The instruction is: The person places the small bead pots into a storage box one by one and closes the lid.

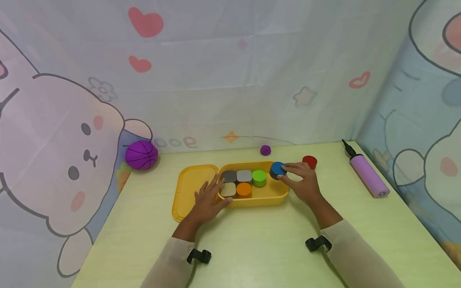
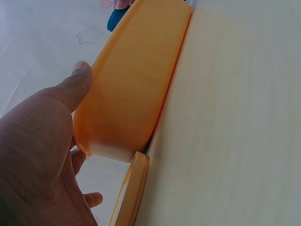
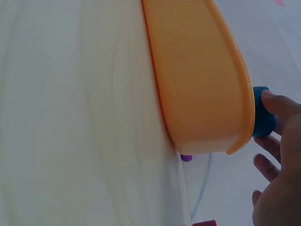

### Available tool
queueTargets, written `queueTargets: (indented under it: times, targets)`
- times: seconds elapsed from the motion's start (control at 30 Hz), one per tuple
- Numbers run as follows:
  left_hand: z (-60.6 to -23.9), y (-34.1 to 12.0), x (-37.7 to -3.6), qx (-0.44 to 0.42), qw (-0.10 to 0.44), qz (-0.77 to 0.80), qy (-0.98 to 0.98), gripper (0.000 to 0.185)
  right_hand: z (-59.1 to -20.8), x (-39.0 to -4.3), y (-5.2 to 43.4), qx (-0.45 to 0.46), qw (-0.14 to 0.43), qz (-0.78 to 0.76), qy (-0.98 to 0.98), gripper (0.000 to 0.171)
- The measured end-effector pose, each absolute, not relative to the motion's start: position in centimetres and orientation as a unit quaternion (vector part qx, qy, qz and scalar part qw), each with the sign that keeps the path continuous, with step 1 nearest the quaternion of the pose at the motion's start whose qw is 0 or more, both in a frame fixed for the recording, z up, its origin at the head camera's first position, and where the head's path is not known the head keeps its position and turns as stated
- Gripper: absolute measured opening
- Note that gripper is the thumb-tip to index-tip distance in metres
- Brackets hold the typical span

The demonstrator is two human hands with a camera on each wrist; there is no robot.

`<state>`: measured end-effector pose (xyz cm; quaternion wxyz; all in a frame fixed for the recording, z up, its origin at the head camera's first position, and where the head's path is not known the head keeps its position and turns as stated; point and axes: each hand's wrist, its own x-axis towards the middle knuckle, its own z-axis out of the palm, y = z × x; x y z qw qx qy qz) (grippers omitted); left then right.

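Observation:
A yellow box [image 1: 268, 198] stands mid-table and holds two grey blocks, a beige block, an orange cylinder [image 1: 244, 189] and a green cylinder [image 1: 259, 178]. My right hand [image 1: 300, 181] pinches a blue cylinder [image 1: 277, 170] over the box's right end; that blue cylinder [image 3: 262, 117] shows past the box rim [image 3: 242, 99] in the right wrist view. My left hand [image 1: 210, 199] rests with straight fingers against the box's left front corner, thumb [image 2: 81, 77] on the box wall [image 2: 134, 80]. The yellow lid [image 1: 187, 188] lies flat to the left.
A red cylinder [image 1: 309, 162] stands just behind my right hand. A small purple piece [image 1: 265, 150] lies near the back wall, a purple ball [image 1: 141, 155] at the back left, and a lilac hand pump [image 1: 365, 176] along the right side.

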<state>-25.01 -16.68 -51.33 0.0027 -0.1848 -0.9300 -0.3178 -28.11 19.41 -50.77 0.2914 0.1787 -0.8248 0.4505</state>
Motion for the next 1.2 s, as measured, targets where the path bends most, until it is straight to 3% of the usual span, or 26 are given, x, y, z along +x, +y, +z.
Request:
queueTargets:
  times: [0.17, 0.37, 0.67, 1.0, 1.2]
  targets:
    - [-51.4, -16.7, -25.1, -0.185, 0.006, -0.317, -0.93, 0.078, -50.5, -28.1, 19.0, 0.237, 0.252, 0.429, -0.834, 0.04]
    - [-51.4, -16.7, -25.2, -0.184, 0.01, -0.313, -0.932, 0.078, -50.0, -27.7, 18.3, 0.227, 0.18, 0.385, -0.876, 0.041]
    - [-51.4, -16.7, -25.2, -0.189, 0.012, -0.32, -0.928, 0.078, -49.9, -27.8, 17.8, 0.249, 0.129, 0.366, -0.887, 0.038]
    - [-51.5, -16.7, -25.1, -0.189, 0.014, -0.321, -0.928, 0.077, -49.9, -28.0, 17.3, 0.2, 0.016, 0.374, -0.906, 0.044]
    - [-51.7, -16.8, -25.2, -0.19, 0.011, -0.322, -0.927, 0.078, -49.7, -28.2, 17.1, 0.198, -0.016, 0.366, -0.909, 0.04]
